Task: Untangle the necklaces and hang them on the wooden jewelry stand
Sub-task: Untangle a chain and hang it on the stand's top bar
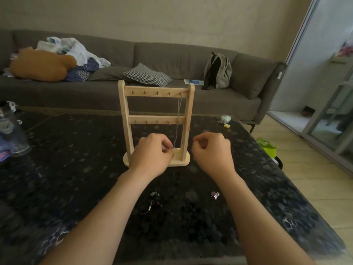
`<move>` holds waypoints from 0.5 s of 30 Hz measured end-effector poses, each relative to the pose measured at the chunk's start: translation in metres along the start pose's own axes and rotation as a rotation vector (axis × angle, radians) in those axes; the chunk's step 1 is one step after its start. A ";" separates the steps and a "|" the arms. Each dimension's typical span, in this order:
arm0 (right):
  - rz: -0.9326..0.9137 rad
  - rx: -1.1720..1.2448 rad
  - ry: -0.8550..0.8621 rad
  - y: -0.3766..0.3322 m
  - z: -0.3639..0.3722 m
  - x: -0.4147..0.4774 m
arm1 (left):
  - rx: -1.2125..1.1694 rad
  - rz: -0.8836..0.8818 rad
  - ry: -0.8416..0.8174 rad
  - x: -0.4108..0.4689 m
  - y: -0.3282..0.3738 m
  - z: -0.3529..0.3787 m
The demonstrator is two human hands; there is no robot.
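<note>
The left hand (pixel 152 152) pinches the thin silver chain necklace (pixel 179 111) hanging on the pale wooden jewelry stand (pixel 156 92), likely settling it, while the right hand (pixel 212 150) is curled, its hold unclear; the next move calls for a gentle release.

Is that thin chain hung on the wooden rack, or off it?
On it: the chain hangs from the rightmost top hook of the stand, its lower end pinched by the left hand.

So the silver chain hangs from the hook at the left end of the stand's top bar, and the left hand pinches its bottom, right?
Not quite. The silver chain hangs from the hook at the right end of the top bar of the wooden stand, not the left end. The left hand does pinch its bottom. The head view shows it.
</note>
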State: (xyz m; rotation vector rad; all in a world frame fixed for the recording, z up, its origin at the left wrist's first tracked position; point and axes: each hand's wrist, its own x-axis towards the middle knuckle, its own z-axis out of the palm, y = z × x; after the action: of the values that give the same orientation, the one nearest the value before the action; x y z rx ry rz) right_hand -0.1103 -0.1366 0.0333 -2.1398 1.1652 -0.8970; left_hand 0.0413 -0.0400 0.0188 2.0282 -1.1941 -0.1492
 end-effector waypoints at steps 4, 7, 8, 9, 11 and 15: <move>0.074 -0.195 -0.193 0.021 -0.011 -0.015 | 0.115 0.037 -0.199 -0.028 0.017 0.005; 0.139 -0.319 -0.315 0.035 -0.022 -0.020 | 0.149 0.070 -0.303 -0.047 0.024 0.010; 0.155 -0.350 -0.339 0.040 -0.025 -0.022 | 0.164 0.077 -0.337 -0.054 0.026 0.012; 0.166 -0.381 -0.349 0.043 -0.027 -0.024 | 0.184 0.086 -0.368 -0.059 0.027 0.013; 0.179 -0.437 -0.362 0.049 -0.027 -0.028 | 0.224 0.096 -0.434 -0.067 0.029 0.016; 0.243 -0.503 -0.473 0.050 -0.025 -0.033 | 0.249 0.094 -0.547 -0.069 0.027 0.019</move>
State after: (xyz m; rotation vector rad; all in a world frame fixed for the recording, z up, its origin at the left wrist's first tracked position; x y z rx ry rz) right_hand -0.1684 -0.1356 0.0037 -2.3340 1.4490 0.0313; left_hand -0.0246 -0.0033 0.0048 2.2141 -1.7105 -0.5615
